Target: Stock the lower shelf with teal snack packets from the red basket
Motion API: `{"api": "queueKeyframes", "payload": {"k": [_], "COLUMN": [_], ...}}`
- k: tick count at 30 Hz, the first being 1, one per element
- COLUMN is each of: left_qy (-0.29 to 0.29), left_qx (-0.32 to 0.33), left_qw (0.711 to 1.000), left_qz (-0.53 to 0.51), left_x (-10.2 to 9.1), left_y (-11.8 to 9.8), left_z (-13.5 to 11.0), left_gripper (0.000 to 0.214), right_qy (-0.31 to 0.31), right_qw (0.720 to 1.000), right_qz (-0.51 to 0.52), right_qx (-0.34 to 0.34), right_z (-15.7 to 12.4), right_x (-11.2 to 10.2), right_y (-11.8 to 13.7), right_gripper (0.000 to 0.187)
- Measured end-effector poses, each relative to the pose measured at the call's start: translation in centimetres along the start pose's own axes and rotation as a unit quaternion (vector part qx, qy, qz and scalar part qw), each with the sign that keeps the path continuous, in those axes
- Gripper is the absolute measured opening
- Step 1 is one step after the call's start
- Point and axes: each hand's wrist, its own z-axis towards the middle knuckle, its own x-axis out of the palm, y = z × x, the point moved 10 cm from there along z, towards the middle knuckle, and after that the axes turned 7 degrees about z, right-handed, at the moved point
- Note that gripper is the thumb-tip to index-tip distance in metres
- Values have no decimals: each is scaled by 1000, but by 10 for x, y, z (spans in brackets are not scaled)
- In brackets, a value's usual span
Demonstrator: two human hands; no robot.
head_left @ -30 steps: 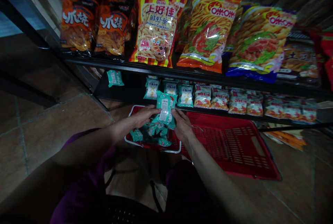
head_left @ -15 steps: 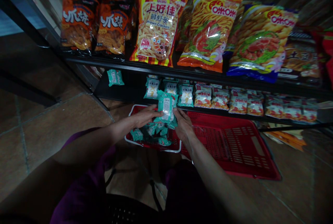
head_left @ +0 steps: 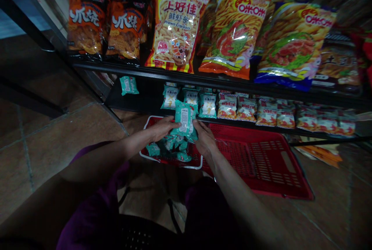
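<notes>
Between my two hands are small teal snack packets [head_left: 183, 120], at least two, one in front of the other. My left hand [head_left: 162, 128] grips their left side, with its thumb on the front. Along the right edge, my right hand [head_left: 204, 136] has its fingers closed on them. Just below, a red shopping basket [head_left: 151, 160] with a white handle holds several more teal packets [head_left: 170, 143]. Behind the held packets, upright teal-and-white packets [head_left: 207, 105] line the lower shelf. Another teal packet [head_left: 129, 85] sits apart at that shelf's left end.
Packets with orange-red print [head_left: 247, 107] fill the lower shelf's right part. Large bags of prawn crackers [head_left: 177, 33] and other snacks stand on the black upper shelf [head_left: 174, 75]. A second red basket [head_left: 270, 161] lies on the tiled floor at right, near orange packaging [head_left: 321, 151].
The held packets have tilted slightly and shifted a little left. Both hands keep their hold, and the packets on the shelf and in the basket look unchanged.
</notes>
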Motion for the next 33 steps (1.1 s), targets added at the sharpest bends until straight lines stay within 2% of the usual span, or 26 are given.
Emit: {"api": "queueKeyframes", "payload": {"k": [3,9,15,19,26,33], "left_qy": [-18,-39,-29,-6,-38,-31], "left_qx": [7,44,24,17,32,40], "left_qw": [1000,998,999,1000,999,998], "left_qz": [9,1,17,-15,-22,-28], "left_x": [-6,-14,-11,-3,-9,-8], "left_y": [-2,-8,-6,-12,-12,-14], "left_z": [2,6,6,2,3,2], "left_gripper": [28,28,29,24,29,28], "right_qy": [8,82,63,60,61,60], "right_qw": [1000,996,998,998,998,998], "right_qz": [-3,14,8,8,4,-13], "right_qx": [17,22,8,8,0,-6], "right_z": [-5,-13,-11,-11,-11,-11], "right_x": [3,22,19,18,19,20], "right_y": [1,3,4,5,5,5], "right_gripper": [40,44,47,49,49,50]}}
